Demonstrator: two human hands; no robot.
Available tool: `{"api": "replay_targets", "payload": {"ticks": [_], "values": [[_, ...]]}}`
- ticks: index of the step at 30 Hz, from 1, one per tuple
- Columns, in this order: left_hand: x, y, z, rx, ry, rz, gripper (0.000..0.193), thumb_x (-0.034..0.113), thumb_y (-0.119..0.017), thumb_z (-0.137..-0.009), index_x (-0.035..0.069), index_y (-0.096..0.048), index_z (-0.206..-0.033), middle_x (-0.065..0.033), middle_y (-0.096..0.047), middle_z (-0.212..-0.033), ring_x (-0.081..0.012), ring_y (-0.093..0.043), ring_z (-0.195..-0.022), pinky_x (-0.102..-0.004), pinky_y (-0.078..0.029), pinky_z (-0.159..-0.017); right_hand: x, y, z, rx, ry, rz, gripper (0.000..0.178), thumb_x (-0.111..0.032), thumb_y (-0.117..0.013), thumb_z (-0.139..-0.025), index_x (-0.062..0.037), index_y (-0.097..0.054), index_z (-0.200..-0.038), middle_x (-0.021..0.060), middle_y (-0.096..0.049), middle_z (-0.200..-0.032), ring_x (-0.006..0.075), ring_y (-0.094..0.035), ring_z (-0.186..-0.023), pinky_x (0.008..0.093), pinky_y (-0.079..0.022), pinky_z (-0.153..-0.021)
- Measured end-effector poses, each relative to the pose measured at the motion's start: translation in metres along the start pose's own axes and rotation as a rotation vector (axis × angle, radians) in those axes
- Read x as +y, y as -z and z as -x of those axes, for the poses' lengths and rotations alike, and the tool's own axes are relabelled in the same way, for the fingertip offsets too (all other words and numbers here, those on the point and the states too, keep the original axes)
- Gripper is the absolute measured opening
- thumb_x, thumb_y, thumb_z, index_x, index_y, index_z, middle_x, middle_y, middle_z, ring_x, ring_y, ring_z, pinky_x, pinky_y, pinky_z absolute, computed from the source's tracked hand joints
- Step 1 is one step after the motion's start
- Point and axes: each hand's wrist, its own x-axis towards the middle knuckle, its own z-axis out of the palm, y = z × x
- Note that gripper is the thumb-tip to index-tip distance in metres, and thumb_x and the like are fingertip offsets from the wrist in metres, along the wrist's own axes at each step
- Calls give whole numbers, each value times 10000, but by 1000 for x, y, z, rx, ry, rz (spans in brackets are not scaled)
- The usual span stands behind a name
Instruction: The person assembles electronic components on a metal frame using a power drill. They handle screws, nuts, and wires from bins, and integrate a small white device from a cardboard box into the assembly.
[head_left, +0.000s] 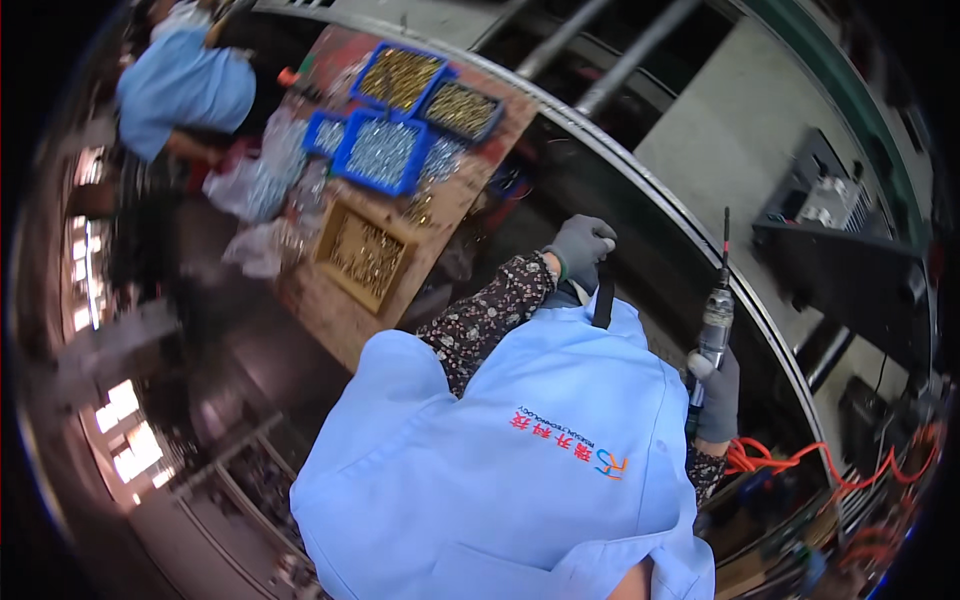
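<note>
My right hand (pixel 720 398), in a grey glove, is wrapped round a power screwdriver (pixel 716 322). Its long thin bit points away from me, past the metal rail. My left hand (pixel 583 245), also gloved in grey, is closed in front of my chest, fingers curled. What those fingers hold, if anything, is hidden. Just below them a short black strap (pixel 604 298) hangs against my light blue work garment (pixel 500 450).
Left, a wooden bench (pixel 470 195) bears blue bins of brass-coloured screws (pixel 398 78) and silver screws (pixel 380 152), plus a wooden box (pixel 335 275). Plastic bags (pixel 255 180) lie alongside. Far left is a co-worker (pixel 185 85). An orange hose (pixel 790 462) coils at right, below a dark stand (pixel 850 270).
</note>
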Motion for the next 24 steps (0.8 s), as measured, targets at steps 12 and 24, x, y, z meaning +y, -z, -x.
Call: {"api": "replay_targets", "payload": {"ticks": [12, 24], "values": [[-99, 150, 51, 1115, 34, -314, 157, 109, -641, -685, 24, -648, -816, -143, -636, -750, -244, -620, -679, -329, -483, -660, -22, -27, -2, -249, -8, 205, 480, -322, -709, -599, -35, -495, -920, -20, -453, -682, 64, -440, -593, 202, -370, -527], [-149, 287, 112, 948, 461, -529, 278, 168, -670, -701, 2, -632, -921, -133, -642, -863, -217, -617, -779, -318, -479, -716, -21, -40, 18, -200, 34, 190, 395, -299, -688, -622, -58, -495, -868, -10, -476, -709, 72, -451, -619, 209, -369, -563]]}}
